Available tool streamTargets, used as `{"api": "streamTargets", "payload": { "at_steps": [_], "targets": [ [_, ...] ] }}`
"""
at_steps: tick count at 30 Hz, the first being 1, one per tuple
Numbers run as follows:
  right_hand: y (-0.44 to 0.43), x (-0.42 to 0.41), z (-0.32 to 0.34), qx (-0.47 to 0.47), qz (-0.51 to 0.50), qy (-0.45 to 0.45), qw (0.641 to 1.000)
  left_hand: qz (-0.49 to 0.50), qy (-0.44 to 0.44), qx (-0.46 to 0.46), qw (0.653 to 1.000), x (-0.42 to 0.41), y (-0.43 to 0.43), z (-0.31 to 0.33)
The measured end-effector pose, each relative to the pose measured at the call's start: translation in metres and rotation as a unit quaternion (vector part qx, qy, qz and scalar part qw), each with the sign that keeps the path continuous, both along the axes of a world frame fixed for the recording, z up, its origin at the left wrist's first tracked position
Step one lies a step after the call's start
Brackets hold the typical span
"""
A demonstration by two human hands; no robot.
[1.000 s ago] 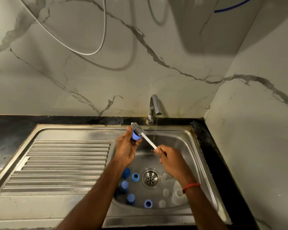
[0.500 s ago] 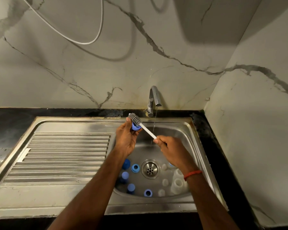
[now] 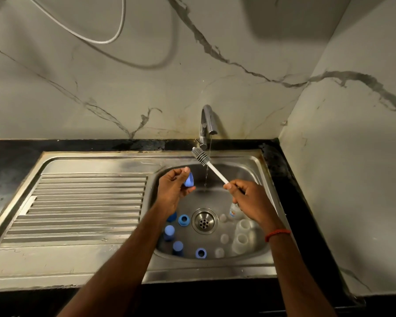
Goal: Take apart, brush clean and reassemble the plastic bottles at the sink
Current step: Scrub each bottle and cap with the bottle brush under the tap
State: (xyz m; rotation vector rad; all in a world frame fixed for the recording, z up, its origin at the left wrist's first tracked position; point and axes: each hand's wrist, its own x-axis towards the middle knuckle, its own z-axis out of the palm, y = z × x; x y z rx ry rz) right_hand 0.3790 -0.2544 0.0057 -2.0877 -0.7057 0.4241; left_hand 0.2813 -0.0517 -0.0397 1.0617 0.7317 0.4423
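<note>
Scrubbing the small parts looks like the step in hand. The person's left hand (image 3: 173,191) pinches a little blue cap (image 3: 189,180) between thumb and curled fingers, held above the sink (image 3: 238,170) just left of the thin water stream (image 3: 206,172) from the tap (image 3: 207,121). The right hand (image 3: 249,200) is wrapped around the bottom end of the brush (image 3: 217,173). Its grey bristle head points up near the spout and sits apart from the cap, not inside it.

Everything else lies loose on the basin floor. Blue caps and rings (image 3: 183,220) sit left of the drain (image 3: 204,221). Clear bottles (image 3: 244,226) and a few small pale bits sit on the right, and one more bottle is half hidden under the right wrist. Nothing down there looks screwed back together, so he's probably only partway through the cleaning, with reassembly a long way off.

The next move is likely either to tilt the cap under the stream for a rinse or to bring the bristles down into it. The cap is small and wet, so the pinch has to hold firm. The brush head needs lining up with the opening before it pushes in, otherwise the cap could pop out into the basin.
</note>
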Motion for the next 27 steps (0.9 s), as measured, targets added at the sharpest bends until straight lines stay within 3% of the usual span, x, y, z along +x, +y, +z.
{"api": "streamTargets", "payload": {
  "at_steps": [5,8,11,13,21,27],
  "targets": [
    [-0.005,0.005,-0.008,-0.013,0.003,0.023,1.000,-0.046,0.065,0.025,0.997,-0.001,-0.004,-0.020],
    [-0.005,0.009,-0.015,-0.042,0.003,0.013,0.999,-0.082,0.128,0.106,0.983,-0.003,-0.005,-0.038],
    [-0.002,0.014,-0.021,-0.087,0.005,-0.002,0.996,-0.156,0.221,0.284,0.920,-0.007,-0.005,-0.060],
    [0.001,0.019,-0.026,-0.099,0.013,0.001,0.995,-0.201,0.258,0.348,0.879,-0.007,-0.007,-0.073],
    [0.011,0.038,-0.046,-0.092,0.017,-0.007,0.996,-0.330,0.339,0.453,0.755,-0.007,-0.019,-0.126],
    [0.009,0.046,-0.062,-0.098,0.024,-0.018,0.995,-0.376,0.427,0.523,0.635,0.000,-0.027,-0.144]
  ]
}}
